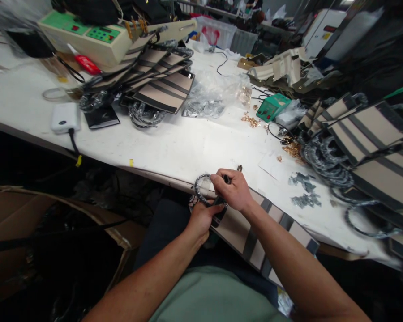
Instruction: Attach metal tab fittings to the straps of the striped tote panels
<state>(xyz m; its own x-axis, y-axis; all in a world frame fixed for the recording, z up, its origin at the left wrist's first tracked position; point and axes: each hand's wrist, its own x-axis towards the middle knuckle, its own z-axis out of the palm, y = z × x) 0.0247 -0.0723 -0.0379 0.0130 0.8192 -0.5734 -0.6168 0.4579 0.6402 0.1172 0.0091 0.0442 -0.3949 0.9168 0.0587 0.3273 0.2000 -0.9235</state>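
A beige bag panel (pixel 237 226) with dark grey bands lies across my lap and the table edge. A black handle loop (pixel 199 191) wrapped in clear plastic stands at its left end. My left hand (pixel 200 219) is closed at that end, thumb pressed near the base of the loop. Just above it, my right hand (pixel 233 188) is in a fist around a slim dark tool (pixel 239 168), whose metal-looking end sticks out at the top. Its exact kind is hidden by the fingers. The two hands nearly touch.
Stacked bag panels (pixel 168 91) lie at back left, more panels (pixel 372 129) at right. A green box (pixel 273 107) stands near loose gold-coloured hardware (pixel 250 120). A white power bank (pixel 65 117) sits near the front edge. An open carton (pixel 121 239) is at lower left.
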